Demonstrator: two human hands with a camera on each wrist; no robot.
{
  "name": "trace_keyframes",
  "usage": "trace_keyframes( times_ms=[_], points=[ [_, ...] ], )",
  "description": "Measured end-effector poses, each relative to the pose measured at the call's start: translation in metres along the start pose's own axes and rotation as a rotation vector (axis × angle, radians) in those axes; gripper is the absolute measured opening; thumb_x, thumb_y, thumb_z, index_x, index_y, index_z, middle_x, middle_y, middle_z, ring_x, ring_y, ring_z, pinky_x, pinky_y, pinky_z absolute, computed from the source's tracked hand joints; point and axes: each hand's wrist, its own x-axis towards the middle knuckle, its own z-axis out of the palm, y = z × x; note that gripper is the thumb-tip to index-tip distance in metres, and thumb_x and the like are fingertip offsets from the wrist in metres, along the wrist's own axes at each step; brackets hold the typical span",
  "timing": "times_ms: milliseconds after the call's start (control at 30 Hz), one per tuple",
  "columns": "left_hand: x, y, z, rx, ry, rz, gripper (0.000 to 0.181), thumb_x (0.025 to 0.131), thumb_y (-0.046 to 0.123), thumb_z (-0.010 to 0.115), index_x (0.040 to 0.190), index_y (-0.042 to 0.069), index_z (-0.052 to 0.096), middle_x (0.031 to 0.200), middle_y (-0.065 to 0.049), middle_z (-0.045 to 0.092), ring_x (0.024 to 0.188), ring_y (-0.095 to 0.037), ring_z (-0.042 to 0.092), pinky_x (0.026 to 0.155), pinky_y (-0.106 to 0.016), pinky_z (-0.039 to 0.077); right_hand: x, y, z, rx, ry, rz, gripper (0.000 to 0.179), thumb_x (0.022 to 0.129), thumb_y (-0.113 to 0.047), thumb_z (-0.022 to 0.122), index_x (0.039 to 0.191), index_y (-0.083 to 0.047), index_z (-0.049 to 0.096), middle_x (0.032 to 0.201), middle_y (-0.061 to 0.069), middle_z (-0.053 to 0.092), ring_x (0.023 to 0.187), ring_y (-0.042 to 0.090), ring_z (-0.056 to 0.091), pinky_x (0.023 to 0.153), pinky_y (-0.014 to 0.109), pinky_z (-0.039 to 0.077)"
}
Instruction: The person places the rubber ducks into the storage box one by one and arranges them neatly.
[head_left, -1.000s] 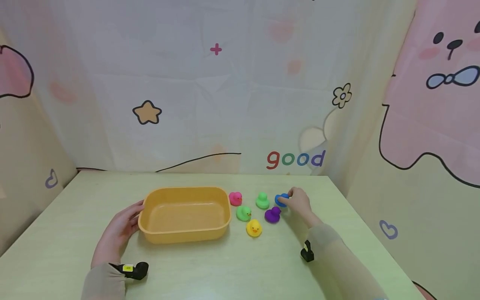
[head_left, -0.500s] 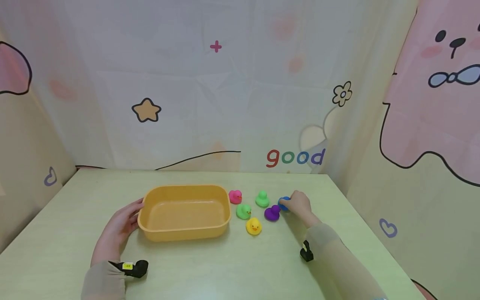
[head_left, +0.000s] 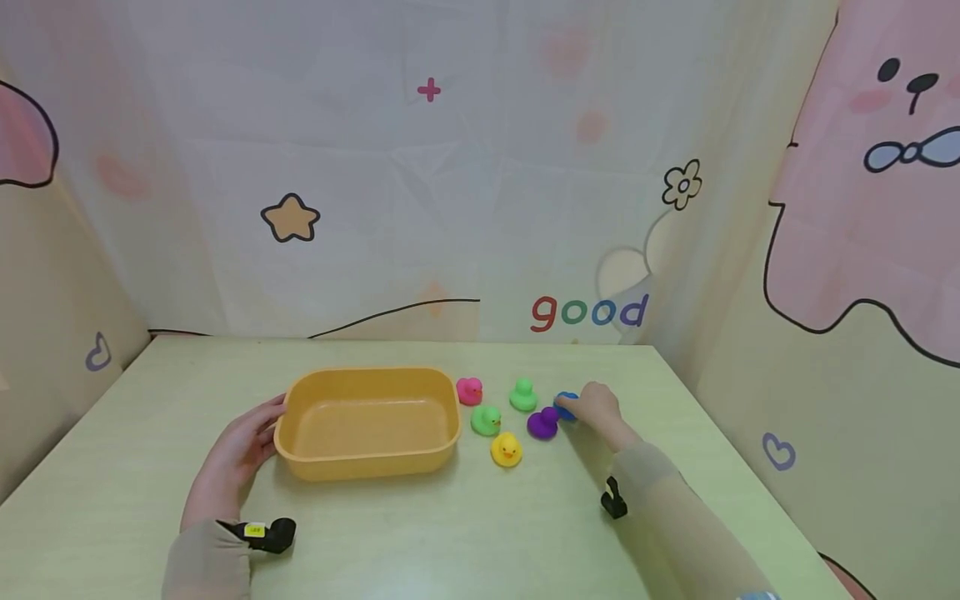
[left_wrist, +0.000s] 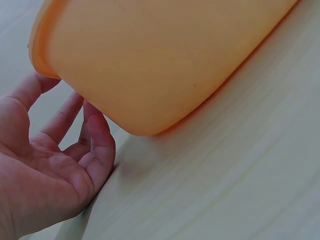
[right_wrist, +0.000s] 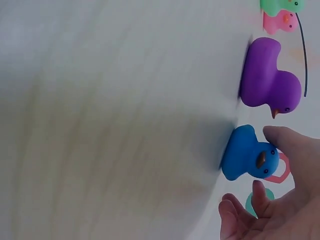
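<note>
In the head view, a yellow-orange plastic basin (head_left: 367, 468) stands left of the middle of the table. My left hand (head_left: 240, 450) touches its left end, fingers bent loosely just below the rim in the left wrist view. My right hand (head_left: 597, 410) is at a small blue rubber duck (right_wrist: 246, 152), thumb against its head and a fingertip right at the opposite side. The duck sits upright on the table. Close beside it is a purple rubber duck (head_left: 543, 425). A yellow duck (head_left: 506, 451), a green duck (head_left: 486, 422), another green duck (head_left: 523, 395) and a pink duck (head_left: 469, 391) stand nearby.
The pale wooden table (head_left: 420, 542) reaches back to a printed cloth wall (head_left: 367, 167), with more cloth at both sides. The basin's right end is close to the pink duck. A black wrist camera (head_left: 273, 535) sits on the left sleeve.
My right hand has shifted the blue duck slightly toward me, nearer the purple duck. My left hand and the basin have stayed put; the head view has tilted a little.
</note>
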Motion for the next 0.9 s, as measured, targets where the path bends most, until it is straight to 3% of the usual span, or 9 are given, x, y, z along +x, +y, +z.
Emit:
trace_keyframes(
  times_ms=[100,167,233,333,433,667,800,900],
  points=[
    [0.000,0.000,-0.001,-0.005,-0.004,0.002,0.075,0.097,0.035,0.060,0.157,0.012,0.020,0.103,0.025,0.056,0.094,0.004,0.063,0.084,-0.016,0.052,-0.002,-0.001,-0.007,0.028,-0.019,0.023,0.051,0.088,-0.047,0.066,0.071,-0.005,0.044,0.069,0.005,0.038,0.067,0.020,0.041,0.059,0.028,0.035],
    [0.000,-0.001,-0.001,-0.015,-0.011,0.013,0.074,0.098,0.034,0.060,0.156,0.013,0.022,0.101,0.026,0.058,0.094,0.004,0.063,0.084,-0.016,0.053,-0.003,-0.002,-0.013,0.050,-0.016,0.023,0.052,0.089,-0.048,0.065,0.078,0.000,0.050,0.074,0.009,0.046,0.070,0.022,0.046,0.062,0.030,0.041],
    [-0.001,-0.001,-0.002,-0.031,-0.021,0.023,0.062,0.098,0.033,0.060,0.153,0.021,0.033,0.098,0.028,0.061,0.094,0.003,0.064,0.083,-0.017,0.053,-0.003,-0.001,-0.020,0.082,-0.010,0.008,0.053,0.090,-0.046,0.064,0.090,0.005,0.055,0.085,0.015,0.055,0.078,0.026,0.051,0.069,0.034,0.046],
    [-0.002,-0.001,-0.003,-0.056,-0.038,0.039,0.038,0.098,0.030,0.060,0.135,0.032,0.055,0.098,0.026,0.064,0.094,0.002,0.064,0.083,-0.017,0.053,-0.001,0.004,-0.030,0.140,-0.015,-0.035,0.053,0.093,-0.042,0.062,0.107,0.009,0.055,0.104,0.023,0.060,0.092,0.031,0.055,0.082,0.041,0.049],
    [-0.003,0.000,-0.004,-0.082,-0.051,0.043,0.017,0.098,0.028,0.060,0.112,0.035,0.065,0.099,0.025,0.065,0.094,0.001,0.064,0.083,-0.017,0.053,0.003,0.011,-0.037,0.211,-0.055,-0.105,0.050,0.095,-0.036,0.061,0.116,0.009,0.053,0.115,0.026,0.058,0.103,0.036,0.054,0.091,0.045,0.048],
    [-0.002,0.003,-0.003,-0.127,-0.061,0.042,0.016,0.099,0.025,0.059,0.094,0.036,0.068,0.098,0.023,0.066,0.094,0.000,0.064,0.082,-0.017,0.053,0.013,0.034,-0.036,0.275,-0.248,-0.290,0.060,0.092,-0.030,0.068,0.134,0.007,0.049,0.133,0.030,0.052,0.119,0.043,0.053,0.100,0.053,0.046],
    [-0.003,0.003,-0.002,-0.136,-0.056,0.036,0.012,0.098,0.025,0.061,0.097,0.035,0.069,0.098,0.022,0.066,0.094,-0.001,0.064,0.082,-0.017,0.053,0.013,0.042,-0.032,0.312,-0.352,-0.332,0.064,0.090,-0.024,0.071,0.140,0.006,0.043,0.139,0.031,0.046,0.123,0.046,0.050,0.104,0.057,0.042],
    [-0.005,0.003,-0.002,-0.155,-0.052,0.032,0.015,0.098,0.024,0.061,0.093,0.035,0.070,0.097,0.022,0.067,0.093,0.000,0.064,0.081,-0.017,0.053,0.012,0.042,-0.030,0.336,-0.383,-0.342,0.067,0.088,-0.019,0.073,0.142,0.006,0.041,0.141,0.032,0.043,0.125,0.049,0.047,0.106,0.059,0.039]
  ],
)
